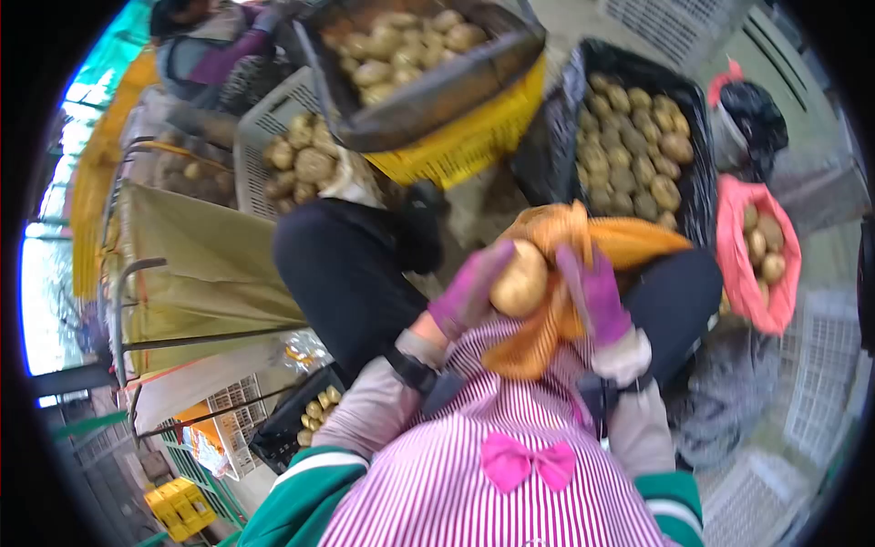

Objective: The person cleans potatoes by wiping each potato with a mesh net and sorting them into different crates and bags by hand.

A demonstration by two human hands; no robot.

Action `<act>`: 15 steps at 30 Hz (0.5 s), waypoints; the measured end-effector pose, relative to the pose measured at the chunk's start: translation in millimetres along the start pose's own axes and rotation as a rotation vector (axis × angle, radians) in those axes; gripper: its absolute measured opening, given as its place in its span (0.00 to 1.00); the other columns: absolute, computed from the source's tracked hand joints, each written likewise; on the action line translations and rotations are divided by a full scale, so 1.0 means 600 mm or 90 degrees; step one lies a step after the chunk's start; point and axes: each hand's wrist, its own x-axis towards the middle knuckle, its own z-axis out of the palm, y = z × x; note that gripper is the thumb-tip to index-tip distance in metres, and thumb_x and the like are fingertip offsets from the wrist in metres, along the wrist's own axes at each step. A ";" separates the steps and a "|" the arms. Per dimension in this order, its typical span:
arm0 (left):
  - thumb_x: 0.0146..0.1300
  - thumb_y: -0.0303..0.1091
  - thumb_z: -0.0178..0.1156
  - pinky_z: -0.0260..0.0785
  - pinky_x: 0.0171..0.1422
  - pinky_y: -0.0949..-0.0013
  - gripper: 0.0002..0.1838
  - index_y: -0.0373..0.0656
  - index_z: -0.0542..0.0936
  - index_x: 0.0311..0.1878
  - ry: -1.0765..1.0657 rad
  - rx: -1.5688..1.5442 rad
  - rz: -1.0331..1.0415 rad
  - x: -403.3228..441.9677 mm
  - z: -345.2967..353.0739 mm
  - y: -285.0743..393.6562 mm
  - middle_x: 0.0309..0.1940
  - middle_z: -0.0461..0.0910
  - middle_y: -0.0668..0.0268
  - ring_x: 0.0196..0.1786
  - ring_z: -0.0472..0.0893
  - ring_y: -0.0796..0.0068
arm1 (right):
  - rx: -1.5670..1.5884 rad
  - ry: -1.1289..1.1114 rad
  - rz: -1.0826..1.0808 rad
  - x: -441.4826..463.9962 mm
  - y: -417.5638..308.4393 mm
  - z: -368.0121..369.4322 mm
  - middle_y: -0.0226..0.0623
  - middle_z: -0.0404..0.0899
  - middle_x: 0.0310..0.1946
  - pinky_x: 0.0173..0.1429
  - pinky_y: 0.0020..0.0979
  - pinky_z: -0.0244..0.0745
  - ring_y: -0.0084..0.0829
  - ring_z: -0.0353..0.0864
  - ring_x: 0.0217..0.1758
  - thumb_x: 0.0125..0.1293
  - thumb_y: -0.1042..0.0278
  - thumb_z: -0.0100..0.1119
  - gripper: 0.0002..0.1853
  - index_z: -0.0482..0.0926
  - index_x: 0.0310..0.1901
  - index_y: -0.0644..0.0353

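Observation:
My left hand [468, 293], in a purple glove, is closed around a pale potato [519, 279] in front of the striped apron [437, 456]. Beside it my right hand [596, 296], also gloved in purple, grips an orange mesh cloth [540, 342]. Part of this cloth hangs down between the hands, and part lies across my right thigh. The potato faces up, close to the cloth; whether they touch underneath is hidden. Motion blurs the right fingers slightly.
A yellow crate [447, 150] with a dark liner holds potatoes ahead. Right of it stands a black-lined crate [583, 100] of potatoes, then a pink bag [779, 305] with more. A grey crate [251, 137] of potatoes is at left. Another person [205, 55] sits at upper left.

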 end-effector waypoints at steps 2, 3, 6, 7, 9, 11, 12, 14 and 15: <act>0.72 0.51 0.52 0.73 0.58 0.60 0.26 0.36 0.72 0.60 -0.018 0.379 0.277 0.027 -0.018 -0.020 0.45 0.80 0.58 0.51 0.81 0.64 | 0.043 -0.014 0.001 0.000 -0.007 0.031 0.35 0.82 0.40 0.51 0.25 0.74 0.27 0.80 0.45 0.72 0.66 0.56 0.14 0.78 0.52 0.66; 0.72 0.50 0.52 0.72 0.58 0.59 0.26 0.36 0.72 0.60 -0.057 0.624 0.427 0.030 -0.021 -0.014 0.44 0.80 0.59 0.52 0.81 0.64 | 0.052 0.004 -0.029 0.002 -0.013 0.041 0.35 0.82 0.40 0.53 0.26 0.74 0.28 0.80 0.46 0.72 0.66 0.55 0.14 0.78 0.53 0.66; 0.74 0.43 0.51 0.71 0.57 0.62 0.19 0.35 0.73 0.55 -0.086 0.823 0.549 0.018 -0.020 0.002 0.47 0.78 0.56 0.52 0.79 0.62 | 0.104 -0.046 0.141 0.027 -0.001 0.029 0.36 0.82 0.40 0.53 0.29 0.74 0.28 0.80 0.47 0.72 0.66 0.55 0.15 0.77 0.53 0.67; 0.74 0.41 0.51 0.71 0.57 0.63 0.17 0.35 0.74 0.54 -0.100 0.818 0.531 0.012 -0.009 0.018 0.48 0.78 0.55 0.52 0.79 0.61 | 0.105 -0.046 0.135 0.039 0.023 0.020 0.36 0.82 0.40 0.53 0.29 0.74 0.28 0.80 0.47 0.72 0.66 0.55 0.15 0.77 0.53 0.67; 0.74 0.45 0.51 0.71 0.59 0.64 0.22 0.35 0.73 0.58 -0.127 0.314 0.145 0.003 0.007 0.041 0.50 0.79 0.59 0.53 0.79 0.68 | 0.015 0.050 0.182 0.062 0.095 0.011 0.39 0.83 0.40 0.51 0.32 0.75 0.29 0.80 0.44 0.71 0.66 0.55 0.15 0.77 0.53 0.68; 0.74 0.48 0.50 0.71 0.61 0.62 0.25 0.36 0.73 0.60 -0.105 0.057 0.044 -0.005 0.018 0.089 0.51 0.80 0.58 0.53 0.81 0.68 | -0.126 0.123 0.161 0.052 0.132 0.013 0.42 0.83 0.39 0.48 0.33 0.76 0.30 0.81 0.42 0.71 0.65 0.54 0.16 0.77 0.52 0.68; 0.73 0.50 0.50 0.72 0.62 0.62 0.26 0.37 0.73 0.61 -0.066 -0.015 0.058 -0.003 0.024 0.129 0.52 0.80 0.58 0.53 0.81 0.69 | -0.068 0.102 0.182 0.039 0.151 0.013 0.43 0.83 0.39 0.47 0.34 0.76 0.33 0.82 0.41 0.71 0.64 0.54 0.16 0.77 0.51 0.68; 0.74 0.49 0.46 0.79 0.47 0.68 0.24 0.36 0.72 0.57 0.004 0.037 0.156 0.014 -0.009 0.217 0.52 0.79 0.53 0.48 0.82 0.65 | -0.032 0.070 0.196 0.021 0.124 0.021 0.49 0.83 0.39 0.46 0.37 0.76 0.40 0.84 0.40 0.70 0.62 0.54 0.15 0.78 0.50 0.65; 0.74 0.50 0.46 0.80 0.47 0.68 0.27 0.34 0.70 0.59 0.008 -0.039 0.190 0.054 -0.035 0.266 0.54 0.77 0.49 0.49 0.82 0.62 | -0.171 0.025 0.194 0.010 0.096 0.022 0.50 0.82 0.38 0.46 0.40 0.76 0.46 0.83 0.41 0.69 0.58 0.55 0.16 0.77 0.49 0.62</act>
